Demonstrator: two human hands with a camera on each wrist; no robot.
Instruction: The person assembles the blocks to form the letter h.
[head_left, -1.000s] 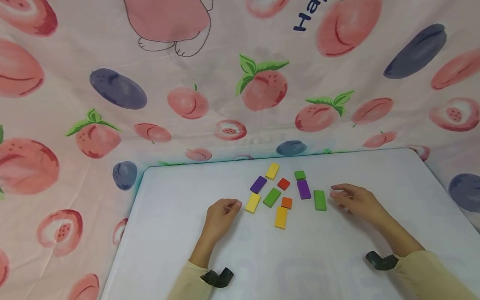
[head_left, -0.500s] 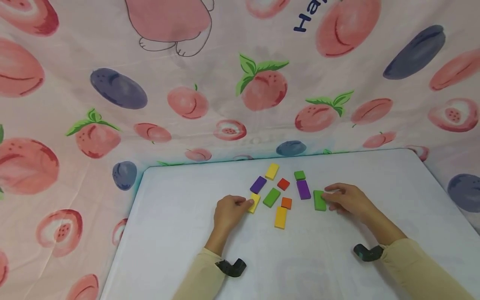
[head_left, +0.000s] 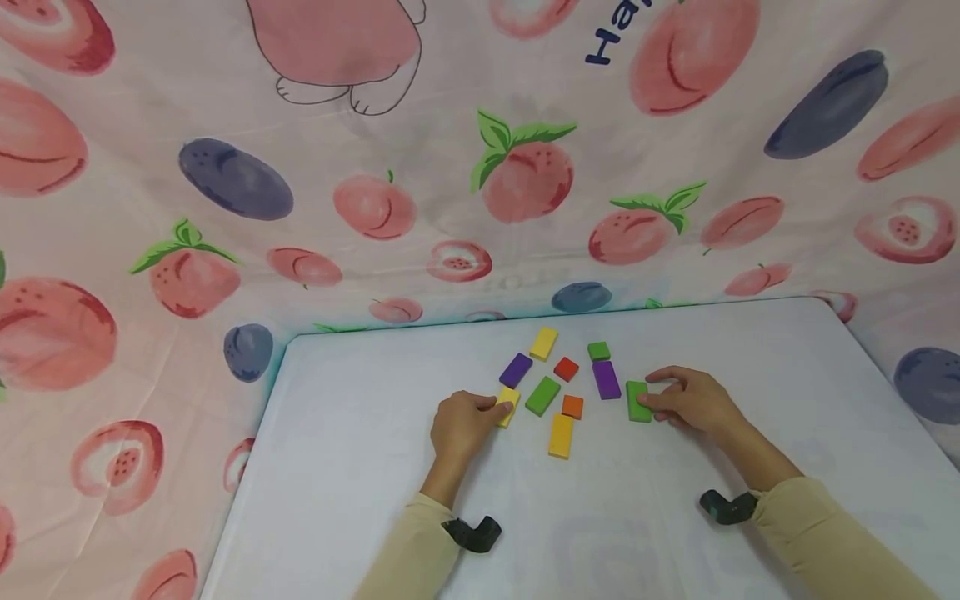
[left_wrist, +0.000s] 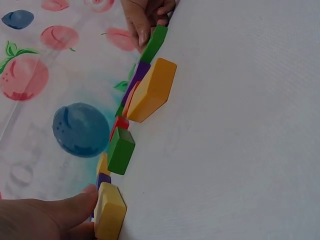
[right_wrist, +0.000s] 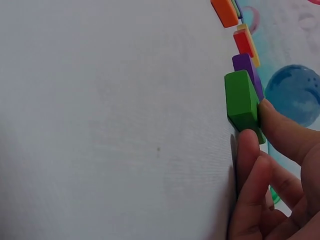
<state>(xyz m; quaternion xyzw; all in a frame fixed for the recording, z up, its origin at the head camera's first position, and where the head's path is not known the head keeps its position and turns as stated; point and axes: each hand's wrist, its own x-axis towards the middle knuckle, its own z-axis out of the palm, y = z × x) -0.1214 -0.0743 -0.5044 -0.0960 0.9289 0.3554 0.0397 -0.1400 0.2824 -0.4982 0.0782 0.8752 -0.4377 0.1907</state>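
My left hand [head_left: 461, 425] is at a yellow block [left_wrist: 112, 212] on the left side of a loose group of blocks, its thumb and fingertips pinching the block's edge. Opposite it, my right hand [head_left: 697, 402] holds a green block [right_wrist: 241, 102] at the group's right end, the thumb on its upper face and a fingertip at its near edge. Both blocks are low at the white table [head_left: 615, 517]. Just behind the yellow one lies a dark purple block [head_left: 516, 369]. Another purple block [head_left: 606, 380] lies left of the held green one.
Between the hands lie a green block [head_left: 542, 396], an orange square block [head_left: 573, 407] and an orange-yellow block [head_left: 561, 437]. Farther back are a red block [head_left: 566, 368], a yellow block [head_left: 543, 343] and a small green block [head_left: 598, 351]. A fruit-print cloth [head_left: 450, 150] hangs behind.
My left hand has moved right onto the yellow block, and my right hand has moved left onto the green block. The blocks lie about where they were.
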